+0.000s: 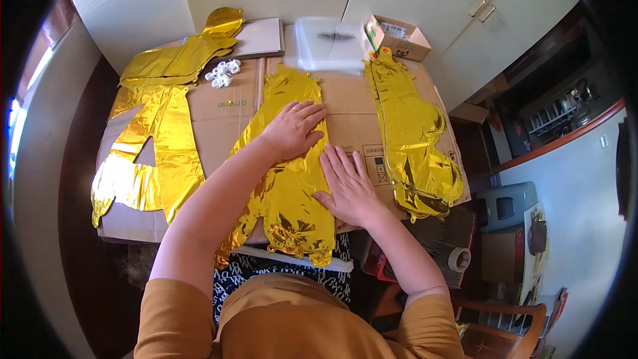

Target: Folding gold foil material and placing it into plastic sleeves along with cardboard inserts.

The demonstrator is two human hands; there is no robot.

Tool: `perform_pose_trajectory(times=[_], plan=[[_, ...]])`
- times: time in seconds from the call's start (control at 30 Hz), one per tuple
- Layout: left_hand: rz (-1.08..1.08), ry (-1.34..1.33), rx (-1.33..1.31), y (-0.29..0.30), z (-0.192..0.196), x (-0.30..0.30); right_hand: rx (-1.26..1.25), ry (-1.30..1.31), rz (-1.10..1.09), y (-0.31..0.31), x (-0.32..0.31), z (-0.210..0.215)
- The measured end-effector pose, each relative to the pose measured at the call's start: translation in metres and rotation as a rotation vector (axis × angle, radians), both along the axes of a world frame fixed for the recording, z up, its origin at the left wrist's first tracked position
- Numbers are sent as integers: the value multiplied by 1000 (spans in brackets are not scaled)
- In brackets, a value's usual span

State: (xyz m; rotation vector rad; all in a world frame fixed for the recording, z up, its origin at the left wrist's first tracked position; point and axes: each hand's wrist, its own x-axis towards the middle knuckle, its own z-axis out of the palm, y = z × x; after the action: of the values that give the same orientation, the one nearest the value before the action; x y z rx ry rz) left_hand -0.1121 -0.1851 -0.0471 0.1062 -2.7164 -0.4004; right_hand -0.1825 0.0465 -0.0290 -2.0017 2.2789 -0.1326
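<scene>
A flat gold foil balloon (299, 189), letter-shaped and uninflated, lies in the middle of the cardboard-covered table (222, 103). My left hand (292, 129) rests palm down across its upper part, fingers stretched out toward the right. Along its right edge lies my right hand (349, 186), fingers spread and flat, partly on the foil and partly on the cardboard. Neither hand grips anything. To the left is another flat gold foil balloon (176, 173) with a triangular opening. A third gold foil balloon (405, 123), with rounded lobes, lies to the right.
More gold foil balloons (163, 63) are stacked at the back left. Small white ties or rings (222, 73) lie nearby. Along the back are a flat box (259, 36), clear plastic bags (329, 46) and an open carton (399, 38). A tape roll (458, 259) sits low at right.
</scene>
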Motion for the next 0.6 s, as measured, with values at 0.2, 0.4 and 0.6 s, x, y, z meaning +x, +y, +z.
perform_pose_trajectory(times=[0.2,0.4,0.6], plan=[[-9,10,20,1,1,4,69,-119,93,26,6,12],[-23,16,27,-2,-4,-2,-175,-257,-20,-16,-11,17],[-16,87,117,-11,-8,1,-41,-48,-64,-26,-1,-9]])
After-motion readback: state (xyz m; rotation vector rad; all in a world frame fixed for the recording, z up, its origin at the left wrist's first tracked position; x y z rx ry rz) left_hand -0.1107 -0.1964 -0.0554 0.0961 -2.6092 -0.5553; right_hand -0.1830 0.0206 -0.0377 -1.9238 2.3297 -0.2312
